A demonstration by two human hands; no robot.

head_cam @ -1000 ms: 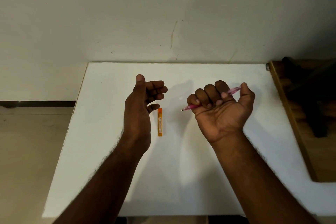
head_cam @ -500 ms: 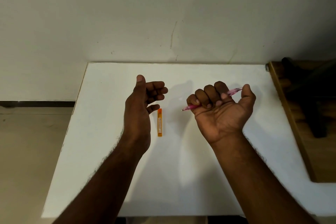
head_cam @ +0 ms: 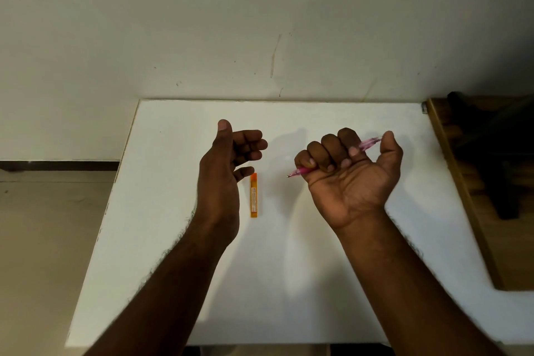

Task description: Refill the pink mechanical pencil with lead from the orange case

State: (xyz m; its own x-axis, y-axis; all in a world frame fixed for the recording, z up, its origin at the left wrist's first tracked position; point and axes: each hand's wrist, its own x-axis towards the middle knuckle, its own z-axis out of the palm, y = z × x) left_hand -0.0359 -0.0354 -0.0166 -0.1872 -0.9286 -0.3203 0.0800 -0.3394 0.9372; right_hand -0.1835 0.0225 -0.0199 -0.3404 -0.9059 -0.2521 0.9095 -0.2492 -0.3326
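The pink mechanical pencil lies across my right hand, which is palm-up with its fingers curled round the barrel. The tip points left and the clear rear end sticks out by the thumb. The orange lead case lies flat on the white table, lengthwise toward me, between the two hands. My left hand hovers just left of the case, thumb up and fingers loosely curled, holding nothing. Its little finger is close to the case's far end.
A pale wall rises right behind the table's far edge. A wooden surface with a dark object on it adjoins the table on the right. Tiled floor lies off the left edge.
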